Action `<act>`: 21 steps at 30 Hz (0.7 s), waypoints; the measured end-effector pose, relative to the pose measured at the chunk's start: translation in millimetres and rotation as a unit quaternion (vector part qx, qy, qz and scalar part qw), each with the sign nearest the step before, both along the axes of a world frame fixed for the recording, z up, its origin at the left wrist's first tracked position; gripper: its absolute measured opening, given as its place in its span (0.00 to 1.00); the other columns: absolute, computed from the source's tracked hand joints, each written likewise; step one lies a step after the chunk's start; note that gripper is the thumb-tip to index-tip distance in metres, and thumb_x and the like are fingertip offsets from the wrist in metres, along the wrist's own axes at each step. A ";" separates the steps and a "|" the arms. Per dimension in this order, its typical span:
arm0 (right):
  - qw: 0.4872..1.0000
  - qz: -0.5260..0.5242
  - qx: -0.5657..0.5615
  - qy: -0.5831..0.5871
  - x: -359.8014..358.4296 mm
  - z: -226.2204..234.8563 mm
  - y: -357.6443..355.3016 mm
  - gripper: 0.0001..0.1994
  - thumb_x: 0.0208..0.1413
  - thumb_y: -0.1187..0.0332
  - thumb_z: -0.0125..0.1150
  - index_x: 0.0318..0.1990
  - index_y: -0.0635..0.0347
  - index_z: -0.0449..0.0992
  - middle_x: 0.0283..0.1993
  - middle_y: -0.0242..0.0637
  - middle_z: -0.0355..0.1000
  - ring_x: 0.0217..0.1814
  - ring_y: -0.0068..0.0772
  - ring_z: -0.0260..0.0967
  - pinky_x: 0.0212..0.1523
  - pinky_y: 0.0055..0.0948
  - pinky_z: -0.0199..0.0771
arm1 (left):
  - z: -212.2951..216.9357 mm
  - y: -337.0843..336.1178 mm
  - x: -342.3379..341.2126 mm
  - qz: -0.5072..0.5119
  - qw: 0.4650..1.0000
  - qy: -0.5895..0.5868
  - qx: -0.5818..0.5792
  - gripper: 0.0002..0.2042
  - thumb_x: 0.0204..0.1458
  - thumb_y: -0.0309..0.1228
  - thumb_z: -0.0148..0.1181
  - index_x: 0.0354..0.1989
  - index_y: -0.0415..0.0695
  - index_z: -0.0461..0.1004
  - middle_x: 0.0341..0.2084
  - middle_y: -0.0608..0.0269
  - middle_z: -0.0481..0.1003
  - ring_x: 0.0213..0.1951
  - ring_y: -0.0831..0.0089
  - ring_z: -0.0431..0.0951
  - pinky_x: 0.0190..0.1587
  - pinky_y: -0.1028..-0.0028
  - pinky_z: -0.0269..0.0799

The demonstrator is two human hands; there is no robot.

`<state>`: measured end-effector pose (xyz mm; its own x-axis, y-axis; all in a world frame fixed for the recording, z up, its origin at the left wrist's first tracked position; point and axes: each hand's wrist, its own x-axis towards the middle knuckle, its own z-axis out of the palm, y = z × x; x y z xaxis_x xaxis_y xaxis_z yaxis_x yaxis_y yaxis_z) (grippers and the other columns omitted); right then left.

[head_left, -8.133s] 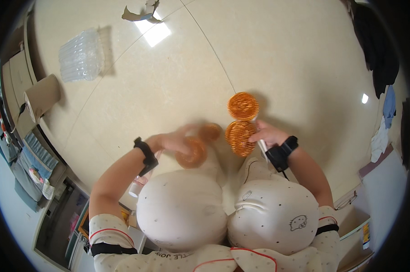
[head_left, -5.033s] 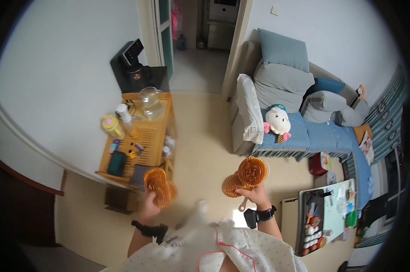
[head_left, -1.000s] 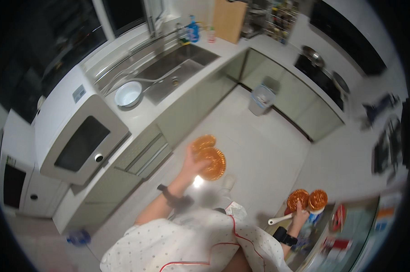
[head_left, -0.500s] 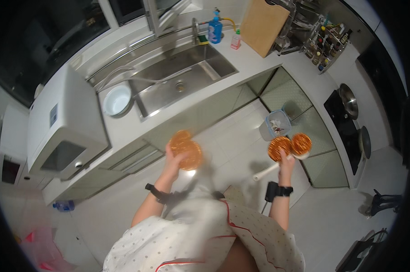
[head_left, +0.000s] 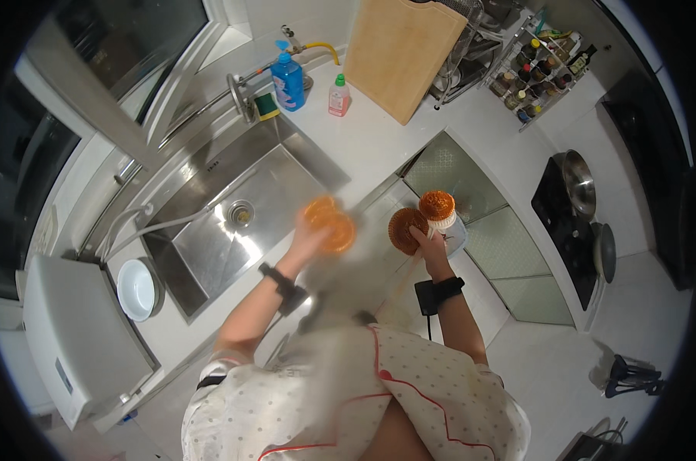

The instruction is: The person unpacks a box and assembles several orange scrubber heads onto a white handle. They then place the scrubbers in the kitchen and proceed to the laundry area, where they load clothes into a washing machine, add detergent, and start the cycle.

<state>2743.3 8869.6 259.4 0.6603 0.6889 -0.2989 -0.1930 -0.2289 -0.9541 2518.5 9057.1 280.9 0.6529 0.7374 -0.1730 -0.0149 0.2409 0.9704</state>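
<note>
Both hands are raised in front of the person, each closed on orange ribbed glassware. Her left hand (head_left: 305,240) grips two orange glass dishes (head_left: 330,224) that blur together in the head view, held above the front right corner of the steel sink (head_left: 232,230), where the sink rim meets the white worktop (head_left: 371,146). Her right hand (head_left: 431,244) holds two more orange pieces (head_left: 421,219), one darker and lower, one brighter and higher, over the floor just beyond the worktop's front edge and in front of the pale green cabinet doors (head_left: 486,223). Whether a white object just beside the right-hand pieces is also held cannot be told. At the back edge of the worktop, behind the sink, stand a blue soap bottle (head_left: 289,81) and a small pink bottle (head_left: 338,97), with a wooden cutting board (head_left: 400,54) leaning just to their right. A white bowl (head_left: 136,290) sits on the worktop left of the sink, near a white microwave (head_left: 75,346). A spice rack (head_left: 551,65) fills the far right corner, and a steel pot (head_left: 578,180) rests on the black hob (head_left: 567,223).
</note>
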 end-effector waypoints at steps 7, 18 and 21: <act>0.994 0.087 0.034 0.053 91.7 -9.7 115.7 0.25 0.48 0.65 0.61 0.52 0.67 0.64 0.45 0.38 0.68 0.44 0.27 0.68 0.41 0.26 0.71 | -39.2 92.7 165.5 0.123 0.988 0.016 -0.088 0.33 0.44 0.26 0.59 0.55 0.37 0.44 0.47 0.51 0.62 0.49 0.65 0.66 0.50 0.70 0.67; 0.963 0.246 0.034 0.102 206.8 -74.5 237.0 0.17 0.50 0.71 0.60 0.47 0.65 0.68 0.43 0.32 0.70 0.43 0.21 0.67 0.44 0.23 0.68 | -144.7 178.2 262.7 0.308 0.923 0.202 0.113 0.42 0.43 0.32 0.65 0.58 0.33 0.39 0.45 0.45 0.64 0.46 0.62 0.69 0.49 0.70 0.67; 0.962 0.255 0.042 0.084 220.4 -99.2 260.7 0.17 0.49 0.71 0.61 0.47 0.65 0.68 0.43 0.32 0.70 0.43 0.20 0.67 0.44 0.23 0.68 | -103.2 179.4 274.3 0.323 0.919 0.223 0.020 0.48 0.44 0.37 0.64 0.62 0.35 0.31 0.53 0.39 0.56 0.55 0.57 0.61 0.55 0.67 0.59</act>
